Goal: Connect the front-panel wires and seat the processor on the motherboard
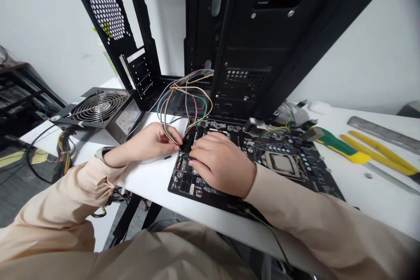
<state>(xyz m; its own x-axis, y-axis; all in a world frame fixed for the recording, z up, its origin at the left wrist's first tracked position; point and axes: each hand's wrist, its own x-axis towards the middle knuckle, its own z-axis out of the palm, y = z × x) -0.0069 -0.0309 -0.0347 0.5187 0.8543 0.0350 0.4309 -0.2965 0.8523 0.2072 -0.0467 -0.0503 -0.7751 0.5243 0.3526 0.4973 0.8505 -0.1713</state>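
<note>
Left hand (147, 144) pinches coloured wires (187, 100) at black motherboard (183, 188); right hand (219, 162), fingers pressed together, lies on board just beside; any grip hidden.

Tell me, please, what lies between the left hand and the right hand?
In the head view, thin coloured wires come down between the left hand and the right hand to the black motherboard.
</note>
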